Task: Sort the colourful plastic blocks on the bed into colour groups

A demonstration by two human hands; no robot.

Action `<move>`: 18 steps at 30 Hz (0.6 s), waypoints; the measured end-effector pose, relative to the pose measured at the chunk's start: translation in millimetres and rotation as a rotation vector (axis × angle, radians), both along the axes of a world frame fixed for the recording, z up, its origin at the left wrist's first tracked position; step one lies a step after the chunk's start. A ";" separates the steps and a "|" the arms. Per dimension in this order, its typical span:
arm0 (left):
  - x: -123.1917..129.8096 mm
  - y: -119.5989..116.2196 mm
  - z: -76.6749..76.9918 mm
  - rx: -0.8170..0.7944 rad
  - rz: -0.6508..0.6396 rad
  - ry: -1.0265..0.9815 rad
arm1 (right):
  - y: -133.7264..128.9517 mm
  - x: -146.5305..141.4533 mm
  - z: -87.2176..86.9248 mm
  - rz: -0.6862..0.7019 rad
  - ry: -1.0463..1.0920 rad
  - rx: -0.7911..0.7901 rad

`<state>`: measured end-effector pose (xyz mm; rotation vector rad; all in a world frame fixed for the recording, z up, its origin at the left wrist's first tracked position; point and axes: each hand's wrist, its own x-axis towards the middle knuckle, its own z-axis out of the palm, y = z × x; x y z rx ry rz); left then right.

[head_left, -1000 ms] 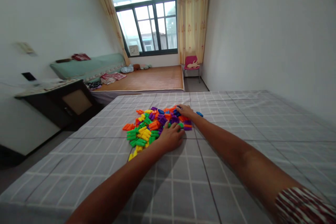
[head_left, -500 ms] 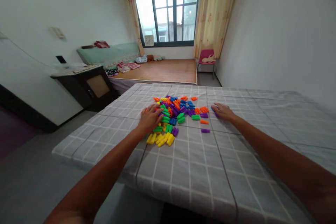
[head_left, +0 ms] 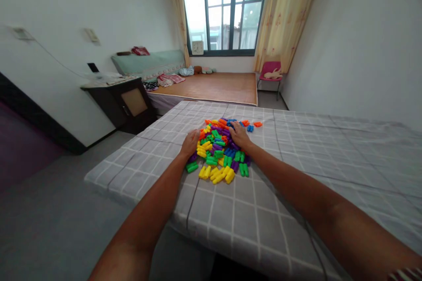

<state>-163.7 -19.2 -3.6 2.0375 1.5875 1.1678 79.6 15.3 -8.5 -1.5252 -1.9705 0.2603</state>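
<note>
A heap of small plastic pieces [head_left: 217,142] in green, yellow, purple, orange and blue lies on a grey checked cloth. My left hand [head_left: 190,142] rests against the heap's left side, fingers extended and partly hidden by pieces. On the right side, my right hand [head_left: 240,135] lies over purple and blue pieces with its fingers spread. Yellow pieces [head_left: 217,175] lie at the near edge of the heap, and a green piece [head_left: 191,167] is below my left hand. A few orange pieces [head_left: 257,124] sit beyond my right hand.
The checked cloth [head_left: 250,210] covers a wide table or bed. Behind it stands a low bed with a brown mat [head_left: 224,85]. A dark cabinet [head_left: 132,101] is at the left, and a pink chair [head_left: 271,72] near the curtain.
My right hand has moved left onto the heap, and the loose pieces on the right are now gathered against it. My left hand has shifted to the heap's left edge. The view has turned slightly left.
</note>
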 end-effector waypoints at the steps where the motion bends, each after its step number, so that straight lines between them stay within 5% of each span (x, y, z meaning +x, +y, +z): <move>1: -1.5 -0.4 -2.5 0.009 0.034 -0.030 | 0.1 -10.6 4.2 0.048 0.041 -0.010; 6: -2.1 -2.0 -10.0 0.050 0.112 -0.069 | 10.4 -38.3 30.2 0.295 0.295 -0.022; 9: 3.4 -6.7 -10.0 0.038 0.115 -0.088 | 42.9 -29.8 47.0 0.258 0.382 0.013; 13: 9.6 -11.5 -9.4 0.000 0.164 -0.068 | 94.7 -5.6 56.8 0.168 0.202 -0.107; 18: 12.0 -9.6 -2.2 -0.077 0.216 -0.007 | 115.3 -1.8 47.4 0.360 -0.054 -0.308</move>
